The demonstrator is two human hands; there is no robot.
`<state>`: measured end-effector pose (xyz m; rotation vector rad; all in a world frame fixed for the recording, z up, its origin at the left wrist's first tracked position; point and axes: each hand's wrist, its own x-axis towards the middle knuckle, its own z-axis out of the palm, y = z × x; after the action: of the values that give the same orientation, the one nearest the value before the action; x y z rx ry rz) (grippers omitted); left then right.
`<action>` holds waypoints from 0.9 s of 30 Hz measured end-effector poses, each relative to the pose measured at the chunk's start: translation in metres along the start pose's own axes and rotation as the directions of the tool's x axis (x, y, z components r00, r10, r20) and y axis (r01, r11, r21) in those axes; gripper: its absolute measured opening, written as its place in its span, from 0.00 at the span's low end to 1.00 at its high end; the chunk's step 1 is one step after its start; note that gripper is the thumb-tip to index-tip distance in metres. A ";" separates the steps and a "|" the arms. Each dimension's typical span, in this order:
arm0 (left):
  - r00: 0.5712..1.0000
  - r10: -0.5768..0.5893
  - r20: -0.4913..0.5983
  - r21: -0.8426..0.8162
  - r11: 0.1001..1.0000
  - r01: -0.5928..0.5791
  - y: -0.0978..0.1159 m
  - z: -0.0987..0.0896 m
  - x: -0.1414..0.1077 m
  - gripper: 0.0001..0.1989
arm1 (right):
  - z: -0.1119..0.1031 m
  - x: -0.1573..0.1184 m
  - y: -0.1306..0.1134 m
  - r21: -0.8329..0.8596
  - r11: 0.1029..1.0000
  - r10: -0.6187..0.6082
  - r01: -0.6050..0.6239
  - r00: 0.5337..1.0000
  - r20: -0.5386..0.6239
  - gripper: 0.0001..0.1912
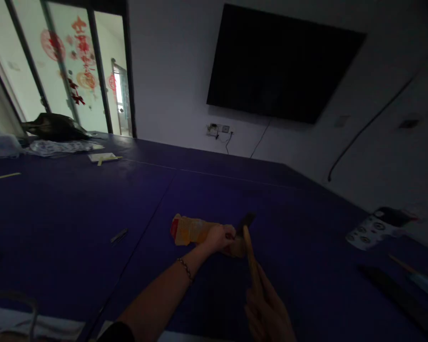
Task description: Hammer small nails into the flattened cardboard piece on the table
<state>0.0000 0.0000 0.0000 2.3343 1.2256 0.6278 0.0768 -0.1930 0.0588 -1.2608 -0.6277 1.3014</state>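
Note:
My right hand (pixel 269 308) is wrapped round the wooden handle of a hammer (pixel 252 266). Its dark head is raised beside my left fingertips. A yellowish, see-through plastic bottle (pixel 192 231) with a red patch at its left end lies on its side on the dark blue tabletop (pixel 185 294). My left hand (pixel 219 237) rests over the bottle's right part, fingers pinched together close to the hammer head. Whatever sits between those fingers is too dark and small to make out.
A small dark metal piece (pixel 119 236) lies left of the bottle. To the right are a patterned cylinder (pixel 369 232), a long black bar (pixel 392 292) and a brush-like tool (pixel 423 282). A white box (pixel 102 157) and a dark bag (pixel 57 127) sit far left.

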 end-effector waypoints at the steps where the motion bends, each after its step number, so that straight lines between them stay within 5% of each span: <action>1: 1.000 0.001 0.002 -0.001 1.000 -0.001 0.000 0.000 0.000 0.10 | 0.000 -0.001 0.000 0.001 1.000 -0.006 0.006 1.000 0.007 0.47; 17: 1.000 0.023 0.008 0.003 1.000 -0.023 -0.001 0.001 0.001 0.09 | -0.018 0.016 0.013 0.002 1.000 -0.015 0.015 1.000 0.011 0.42; 22: 0.999 0.037 0.021 -0.004 0.999 -0.037 -0.001 0.001 0.002 0.08 | -0.015 0.050 -0.024 0.137 0.957 -0.278 0.254 0.940 0.199 0.32; 25: 0.999 0.035 0.020 -0.011 0.999 -0.034 -0.001 0.001 0.002 0.08 | -0.020 0.088 -0.046 0.212 0.961 -0.254 0.181 0.880 0.402 0.17; 27: 1.000 0.028 0.011 -0.013 1.000 -0.028 -0.001 0.001 0.002 0.08 | -0.029 0.115 -0.051 0.247 0.962 -0.219 0.117 0.873 0.437 0.16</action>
<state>0.0009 0.0015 -0.0009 2.3447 1.1827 0.6293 0.1486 -0.0859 0.0643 -0.6993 -0.8856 1.4871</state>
